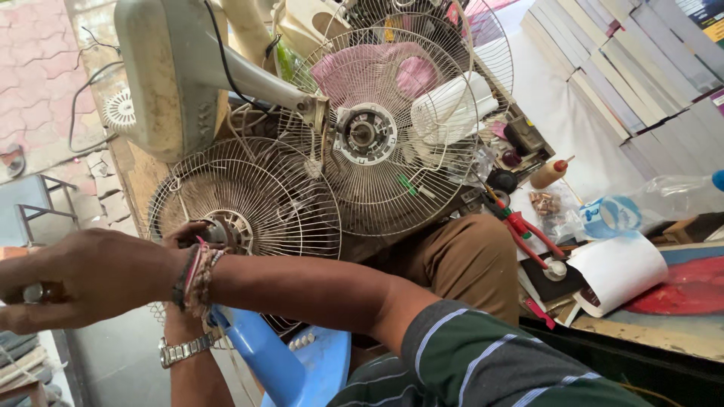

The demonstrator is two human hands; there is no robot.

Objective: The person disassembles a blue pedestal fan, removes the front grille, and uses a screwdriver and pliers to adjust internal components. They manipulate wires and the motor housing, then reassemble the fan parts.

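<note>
Your left hand [192, 234], the one with the metal watch at the wrist, reaches up to the hub of the lower fan guard [245, 200], fingers curled against the motor housing at the grille's centre; your other forearm crosses in front, so I cannot tell how tightly they close. Your right hand [72, 275] hangs out to the side of that hub with fingers loosely bent, holding nothing I can make out.

Keep your hold at the hub rather than on the thin wires, which would likely bend under pressure. Bring your right hand back to the rim so the grille cannot swing.

Just above your grip a second fan guard [377, 136] with a bare motor shaft leans on the first. Beyond it to the side lie red-handled pliers [528, 234]. Below your wrist sits a blue plastic chair [290, 358].
</note>
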